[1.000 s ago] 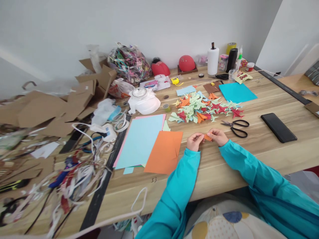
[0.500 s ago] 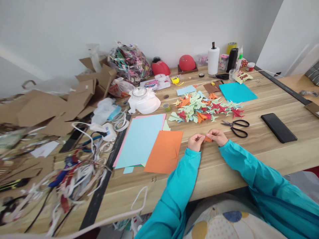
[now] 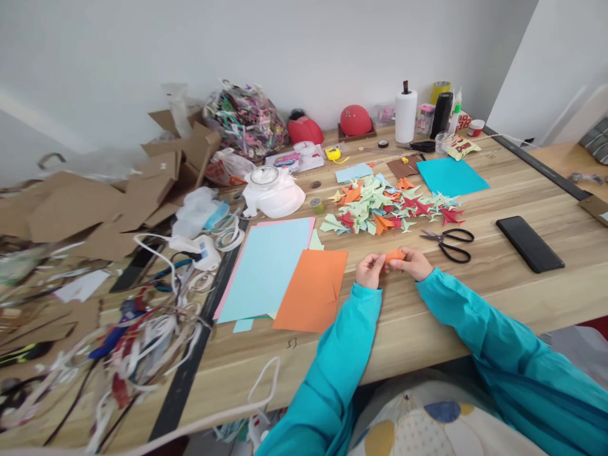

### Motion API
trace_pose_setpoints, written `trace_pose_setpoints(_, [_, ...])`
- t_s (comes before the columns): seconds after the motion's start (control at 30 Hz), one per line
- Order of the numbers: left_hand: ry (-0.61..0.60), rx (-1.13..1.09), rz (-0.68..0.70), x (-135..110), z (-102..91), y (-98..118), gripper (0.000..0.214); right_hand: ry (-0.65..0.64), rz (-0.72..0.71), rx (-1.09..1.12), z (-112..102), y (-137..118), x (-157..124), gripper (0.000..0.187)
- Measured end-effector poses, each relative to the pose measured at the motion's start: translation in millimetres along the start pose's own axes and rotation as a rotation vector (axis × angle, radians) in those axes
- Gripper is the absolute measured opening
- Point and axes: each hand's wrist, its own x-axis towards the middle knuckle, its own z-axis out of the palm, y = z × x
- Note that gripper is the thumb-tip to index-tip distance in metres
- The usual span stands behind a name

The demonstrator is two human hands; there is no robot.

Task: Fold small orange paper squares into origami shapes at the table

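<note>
Between my two hands is a small folded piece of orange paper (image 3: 394, 255), held just above the wooden table. My left hand (image 3: 369, 271) pinches its left end, and my right hand (image 3: 413, 263) grips the right end; both are closed on it. Beyond the hands lies a pile of folded paper shapes (image 3: 375, 201) in green, orange, red and blue. Black-handled scissors (image 3: 449, 244) rest to the right of my right hand. A larger orange sheet (image 3: 311, 291) lies left of my left hand, partly over a light blue sheet (image 3: 268, 269).
A black phone (image 3: 531, 244) lies at the right. Turquoise paper (image 3: 452, 177) is behind the pile. Tangled cords and tools (image 3: 152, 335) and cardboard (image 3: 90, 206) crowd the left side. A white roll (image 3: 406, 116) and two red domes stand along the wall.
The folded orange paper has turned in my fingers, and more of its face shows above them. My fingers have shifted slightly on it.
</note>
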Motion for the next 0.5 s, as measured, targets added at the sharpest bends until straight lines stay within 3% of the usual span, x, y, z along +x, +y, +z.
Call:
trace_pose_setpoints(0.1, [0.004, -0.022, -0.019, 0, 0.5, 1, 0.033, -0.001, -0.004, -0.019, 1, 1, 0, 0.035])
trace_pose_setpoints(0.27, [-0.053, 0.063, -0.016, -2, 2.2, -1, 0.032, 0.112, -0.009, 0.036, -7, 7, 7, 0.035])
trace_pose_setpoints(0.5, [-0.303, 0.124, -0.112, -2, 2.7, -7, 0.038, 0.121, -0.050, -0.010, -6, 4, 4, 0.037])
